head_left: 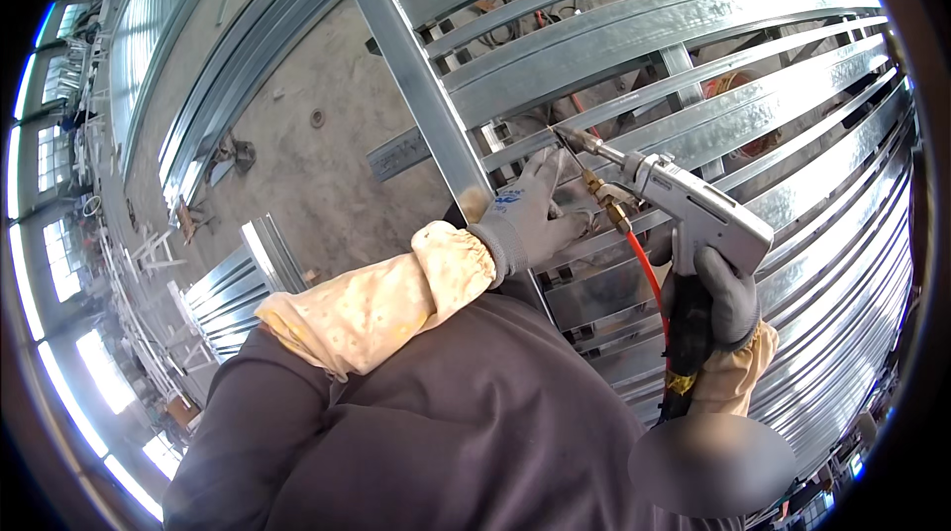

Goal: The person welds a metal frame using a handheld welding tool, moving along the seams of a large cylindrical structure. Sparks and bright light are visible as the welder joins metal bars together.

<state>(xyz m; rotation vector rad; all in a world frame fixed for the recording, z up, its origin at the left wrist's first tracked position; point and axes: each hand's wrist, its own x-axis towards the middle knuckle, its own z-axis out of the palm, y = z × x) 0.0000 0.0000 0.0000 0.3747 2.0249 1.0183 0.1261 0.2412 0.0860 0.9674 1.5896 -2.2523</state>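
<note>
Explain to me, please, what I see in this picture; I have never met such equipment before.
There is no robot here: a person works with two gloved hands. The picture comes from a wide fisheye camera worn on the head, looking down, so straight edges bend near the rim.

The right hand grips a silver, gun-shaped tool. A red hose runs beside its handle to a brass fitting below the nozzle. The left hand is at the metalwork, close to the tool's tip; whether it grips anything is unclear.

Long, shiny metal bars form the slatted surface, with concrete floor to the left.
</note>
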